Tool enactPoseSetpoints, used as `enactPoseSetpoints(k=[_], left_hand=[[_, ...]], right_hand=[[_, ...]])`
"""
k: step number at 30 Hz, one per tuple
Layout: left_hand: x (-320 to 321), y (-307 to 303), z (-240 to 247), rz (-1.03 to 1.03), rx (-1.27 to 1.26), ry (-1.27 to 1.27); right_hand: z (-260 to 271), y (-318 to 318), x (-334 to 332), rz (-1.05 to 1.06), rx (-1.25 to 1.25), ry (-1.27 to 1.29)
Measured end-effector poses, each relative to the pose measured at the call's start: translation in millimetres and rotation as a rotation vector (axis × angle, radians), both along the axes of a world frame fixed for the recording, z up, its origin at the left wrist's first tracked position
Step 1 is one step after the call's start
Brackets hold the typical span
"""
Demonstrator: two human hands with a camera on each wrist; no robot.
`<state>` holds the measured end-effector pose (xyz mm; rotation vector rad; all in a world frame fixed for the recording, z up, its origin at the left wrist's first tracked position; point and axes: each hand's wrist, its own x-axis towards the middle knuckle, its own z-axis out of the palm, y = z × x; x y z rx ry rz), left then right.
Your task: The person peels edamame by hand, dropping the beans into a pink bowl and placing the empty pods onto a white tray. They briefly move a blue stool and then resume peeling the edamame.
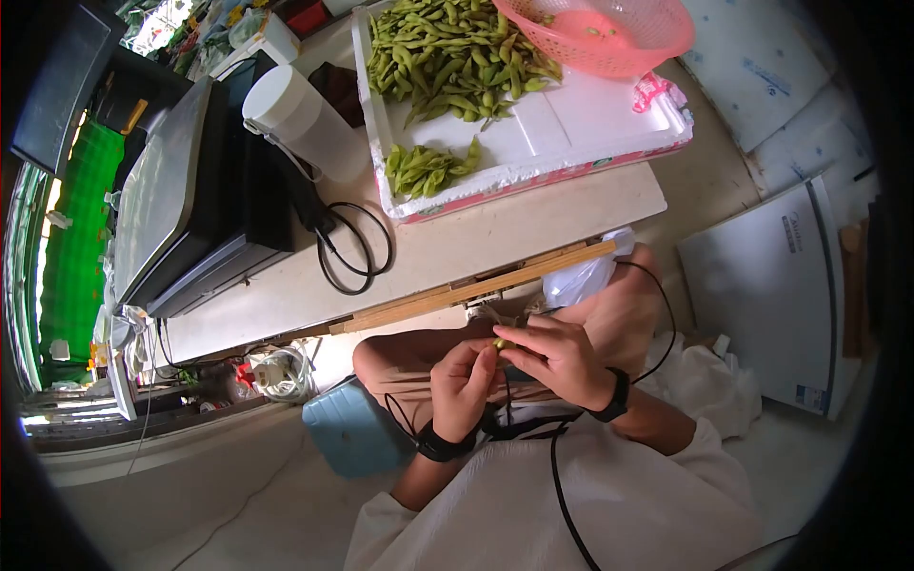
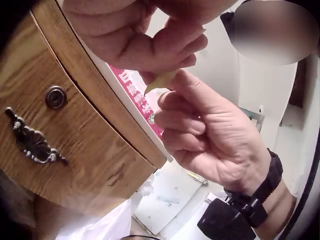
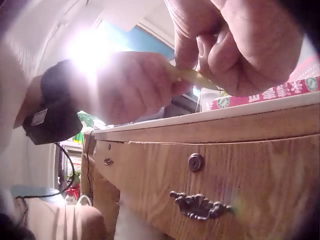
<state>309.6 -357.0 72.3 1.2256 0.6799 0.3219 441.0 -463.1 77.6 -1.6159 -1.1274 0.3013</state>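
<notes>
Over the lap, in the head view, a green soybean pod point(image 1: 501, 344) is held between both hands. My left hand point(image 1: 461, 383) pinches one end with thumb and fingers. The right hand point(image 1: 560, 360) pinches the other end, meeting the left fingertips closely. In the left wrist view the pod point(image 2: 161, 83) shows its pointed tip between the fingers. The right wrist view shows the pod point(image 3: 197, 79) stretching from one hand to the other, its ends covered by fingers. On the desk, a white foam tray point(image 1: 543, 157) carries a large heap of pods point(image 1: 447, 57) and a smaller pile point(image 1: 428, 171).
A pink plastic colander point(image 1: 609, 43) with a few beans stands at the tray's back right. Left of the tray are a translucent cup point(image 1: 319, 124), a looped black cable point(image 1: 357, 252) and a black machine point(image 1: 205, 190). The wooden drawer front point(image 3: 240, 185) faces the lap.
</notes>
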Motion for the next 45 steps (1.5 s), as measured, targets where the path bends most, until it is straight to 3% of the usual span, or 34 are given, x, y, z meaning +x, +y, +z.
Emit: enactPoseSetpoints(k=[10,13,15,16,17,19,23,27,29,30,31,33,45], left_hand=[[5,0,8,-0.134,0.037,0.005],[7,-2,6,-0.154,-0.005,-0.011],[9,-2,6,-0.163,-0.016,-0.027],[11,-2,8,-0.152,0.015,-0.014],[12,-2,10,-0.141,0.045,-0.001],[14,-3,11,-0.097,0.018,-0.037],[13,0,7,-0.073,-0.001,-0.064],[13,0,8,-0.080,-0.003,-0.064],[13,0,7,-0.086,0.004,-0.056],[13,0,7,-0.086,0.003,-0.054],[13,0,8,-0.084,0.002,-0.064],[13,0,8,-0.083,0.003,-0.076],[12,-5,1,-0.100,0.061,-0.120]], right_hand=[[5,-6,7,0.028,-0.079,0.078],[-6,-5,3,-0.025,0.111,0.264],[-5,-11,3,-0.069,0.114,1.138],[-5,-10,5,-0.043,0.197,1.276],[-3,-11,8,-0.047,0.197,1.275],[-1,-15,13,0.033,0.276,1.569],[3,-14,15,0.070,0.163,1.626],[4,-12,15,0.142,0.118,1.527],[9,-9,10,0.118,-0.028,1.018],[8,-8,7,0.072,0.006,0.862],[9,-5,5,0.072,0.006,0.863],[10,-1,4,0.027,0.001,0.281],[3,-7,6,0.040,-0.060,0.326]])
